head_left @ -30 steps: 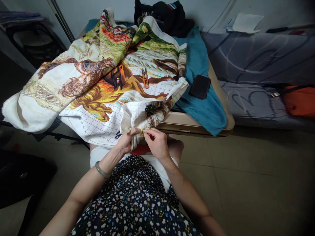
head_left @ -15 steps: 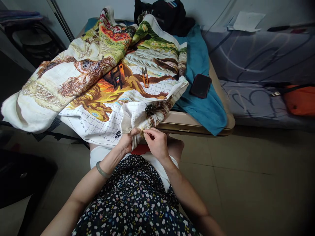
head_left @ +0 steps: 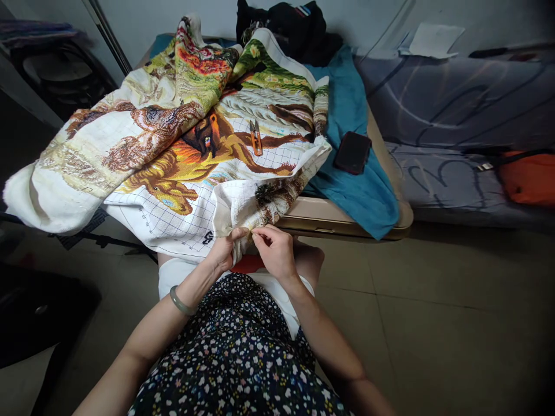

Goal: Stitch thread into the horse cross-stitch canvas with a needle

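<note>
A large cross-stitch cloth [head_left: 182, 179] with a stitched horse picture and a printed grid spreads over the table and hangs down to my lap. My left hand [head_left: 224, 248] grips its folded near edge, thumb on top. Right beside it, my right hand [head_left: 275, 248] is closed in a pinch at the same fold, fingertips almost touching my left thumb. What that pinch holds is too small to make out. Orange thread snips [head_left: 256, 138] lie on the cloth beyond my hands. Dark thread ends [head_left: 262, 193] show on the folded-over part.
A dark phone [head_left: 352, 152] rests on a teal cloth [head_left: 377, 205] at the right of the beige table [head_left: 312, 216]. Black fabric [head_left: 290, 29] is heaped at the back. To the right are a grey patterned sofa [head_left: 433, 110] and an orange bag [head_left: 526, 178]. A dark chair [head_left: 60, 72] stands far left.
Almost nothing differs. Both hands stay at the cloth's folded edge, and the view has shifted very slightly.
</note>
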